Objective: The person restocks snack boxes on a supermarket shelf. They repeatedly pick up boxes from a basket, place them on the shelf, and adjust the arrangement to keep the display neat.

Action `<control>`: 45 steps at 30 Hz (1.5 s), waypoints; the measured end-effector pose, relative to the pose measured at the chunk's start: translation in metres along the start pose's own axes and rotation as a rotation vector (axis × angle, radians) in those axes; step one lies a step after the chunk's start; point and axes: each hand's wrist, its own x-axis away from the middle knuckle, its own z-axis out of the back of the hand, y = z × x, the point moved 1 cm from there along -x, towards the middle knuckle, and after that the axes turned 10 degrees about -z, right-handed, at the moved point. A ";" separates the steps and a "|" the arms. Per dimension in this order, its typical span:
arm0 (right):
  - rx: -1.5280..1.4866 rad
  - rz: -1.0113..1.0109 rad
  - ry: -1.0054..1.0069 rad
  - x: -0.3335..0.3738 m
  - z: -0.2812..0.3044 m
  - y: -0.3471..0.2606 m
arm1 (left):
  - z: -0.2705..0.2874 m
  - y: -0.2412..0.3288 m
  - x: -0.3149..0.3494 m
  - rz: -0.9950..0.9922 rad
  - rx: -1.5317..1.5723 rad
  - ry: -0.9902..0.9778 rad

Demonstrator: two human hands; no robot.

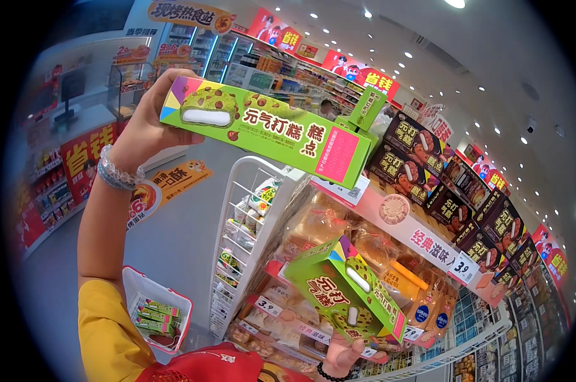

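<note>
My left hand (153,124), with a clear bead bracelet at the wrist, grips one end of a long green pastry box (269,121). The box is held up slantwise before the top shelf, its far end over the shelf's corner. Lower right, my right hand (342,355), with a dark bead bracelet, holds a second green pastry box (339,286) from below, tilted in front of the bread shelf. Part of the right hand's fingers is hidden behind that box. Another green box (367,109) shows on the top shelf, just behind the raised one.
Dark brown boxes (408,153) are stacked along the top shelf. Packaged bread (371,245) fills the tier below. A white wire rack (227,254) forms the shelf's end. On the floor, a white basket (187,321) with a red rim holds several green boxes. Counters (103,76) stand left.
</note>
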 end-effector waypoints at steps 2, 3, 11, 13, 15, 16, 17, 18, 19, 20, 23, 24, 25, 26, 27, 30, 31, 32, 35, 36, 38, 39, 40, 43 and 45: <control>0.027 -0.041 -0.068 -0.002 -0.007 0.004 | 0.015 0.003 0.010 0.000 -0.002 -0.015; 0.040 -0.060 -0.095 -0.002 -0.011 0.004 | 0.021 0.004 0.013 0.001 0.002 -0.027; 0.136 -0.215 -0.302 0.002 -0.037 0.039 | 0.076 0.006 0.065 0.032 -0.304 -0.054; 0.366 -0.290 -0.265 0.015 -0.023 0.063 | 0.096 0.019 0.097 0.163 -0.438 0.037; 0.464 -0.369 -0.355 0.023 -0.026 0.086 | 0.126 0.047 0.134 0.248 -0.539 0.159; 0.537 -0.362 -0.333 0.026 -0.023 0.091 | 0.129 0.018 0.151 0.288 -0.523 0.165; 0.560 -0.338 -0.357 0.027 -0.032 0.098 | 0.135 0.021 0.166 0.315 -0.582 0.188; 0.582 -0.314 -0.383 0.028 -0.039 0.103 | 0.136 0.029 0.183 0.419 -0.651 0.254; 0.613 -0.348 -0.395 0.028 -0.044 0.109 | 0.149 0.033 0.205 0.481 -0.677 0.305; 0.648 -0.376 -0.406 0.028 -0.048 0.113 | 0.165 0.035 0.231 0.547 -0.716 0.338; 0.678 -0.414 -0.405 0.022 -0.055 0.135 | 0.187 0.048 0.300 0.662 -0.772 0.448; 0.671 -0.434 -0.373 0.020 -0.060 0.139 | 0.192 0.043 0.320 0.666 -0.652 0.527; 0.651 -0.453 -0.360 0.019 -0.061 0.144 | 0.194 0.048 0.339 0.703 -0.614 0.562; 0.705 -0.475 -0.385 0.017 -0.063 0.147 | 0.196 0.057 0.355 0.738 -0.584 0.598; 0.682 -0.488 -0.397 0.015 -0.066 0.149 | 0.197 0.062 0.368 0.773 -0.554 0.633; 0.599 -0.521 -0.423 0.014 -0.075 0.162 | 0.188 0.072 0.395 0.781 -0.471 0.542; 0.581 -0.513 -0.420 0.016 -0.070 0.172 | 0.182 0.069 0.408 0.748 -0.416 0.498; 0.551 -0.522 -0.423 0.018 -0.071 0.180 | 0.168 0.064 0.416 0.757 -0.255 0.565; 0.350 -0.936 -0.405 0.024 -0.097 0.193 | 0.104 0.045 0.409 0.905 0.141 0.600; 0.353 -0.961 -0.421 0.029 -0.091 0.203 | 0.083 0.030 0.426 0.960 0.309 0.718; 0.468 -1.082 -0.456 0.045 -0.061 0.228 | 0.037 0.009 0.447 0.984 0.557 0.930; 0.528 -1.128 -0.471 0.054 -0.046 0.238 | 0.017 0.002 0.470 1.059 0.585 1.018; 0.614 -1.239 -0.410 0.067 -0.034 0.244 | 0.003 -0.004 0.493 1.132 0.622 1.094; 0.673 -1.535 -0.324 0.078 -0.009 0.256 | -0.019 0.000 0.512 1.145 0.726 1.202; 0.666 -1.579 -0.390 0.085 -0.009 0.267 | -0.015 -0.004 0.534 1.200 0.821 1.106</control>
